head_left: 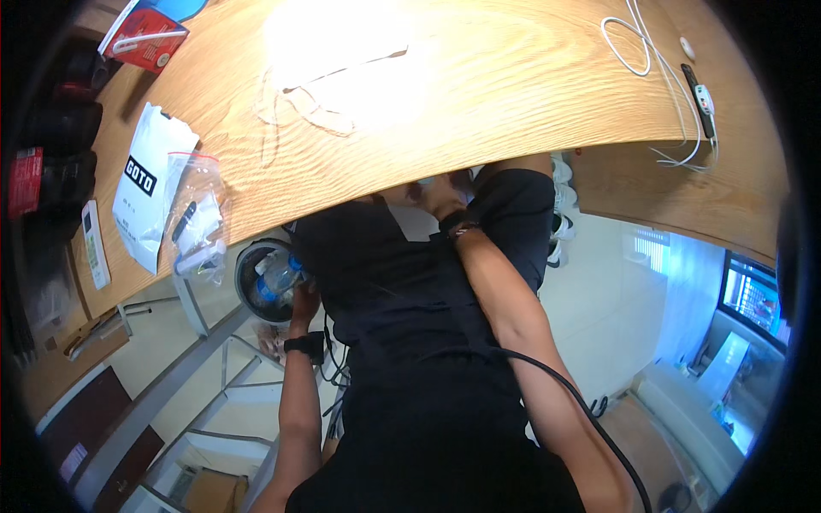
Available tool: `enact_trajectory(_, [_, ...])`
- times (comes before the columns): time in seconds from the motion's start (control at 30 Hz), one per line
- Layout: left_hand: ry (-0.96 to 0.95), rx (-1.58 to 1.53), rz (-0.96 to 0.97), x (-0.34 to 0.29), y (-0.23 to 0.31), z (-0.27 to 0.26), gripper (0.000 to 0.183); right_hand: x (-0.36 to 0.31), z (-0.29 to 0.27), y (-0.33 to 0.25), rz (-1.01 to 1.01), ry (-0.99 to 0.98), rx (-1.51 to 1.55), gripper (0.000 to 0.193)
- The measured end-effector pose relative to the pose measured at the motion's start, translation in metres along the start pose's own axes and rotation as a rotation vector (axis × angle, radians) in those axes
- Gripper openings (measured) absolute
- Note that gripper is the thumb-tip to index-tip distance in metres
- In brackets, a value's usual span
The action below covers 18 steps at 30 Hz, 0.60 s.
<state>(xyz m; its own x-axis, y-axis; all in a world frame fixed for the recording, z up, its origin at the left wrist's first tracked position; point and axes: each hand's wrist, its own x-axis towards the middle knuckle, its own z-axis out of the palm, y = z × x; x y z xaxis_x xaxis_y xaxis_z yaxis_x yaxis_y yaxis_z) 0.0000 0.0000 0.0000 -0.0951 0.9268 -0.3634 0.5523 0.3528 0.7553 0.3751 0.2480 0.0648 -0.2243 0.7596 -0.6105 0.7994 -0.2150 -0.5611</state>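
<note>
My left hand (304,303) reaches down on the left, at the rim of a round dark bin (243,282) below the desk edge. Inside the bin lies a clear plastic bottle with blue parts (280,275), right beside my fingers. Whether they grip it does not show clearly. My right hand (442,196) is over my lap, close under the front edge of the desk. Next to it a pale grey flat piece (415,225) lies against my dark clothing. The fingers of this hand are mostly hidden, so their grip is unclear.
The wooden desk (496,94) spans the top. On its left lie a white packet (154,184), a clear zip bag (199,222) and a white remote (96,244); white cables (647,51) lie at the right. A metal frame (171,385) stands below left. A black cable (573,389) crosses my right arm.
</note>
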Motion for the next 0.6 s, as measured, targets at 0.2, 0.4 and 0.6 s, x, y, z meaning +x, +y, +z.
enact_trajectory(0.2, [0.016,-0.017,-0.099,0.004,0.041,-0.002,0.027,0.043,0.041,0.054,-0.059,0.201,-0.308,0.042])
enact_trajectory(0.4, [0.201,0.064,0.132,0.005,0.049,-0.008,0.024,0.036,0.035,0.037,-0.165,0.358,-0.104,0.023])
enact_trajectory(0.6, [0.408,-0.021,-0.081,0.013,0.167,-0.021,0.019,0.008,0.012,0.044,-0.260,0.544,0.039,0.017])
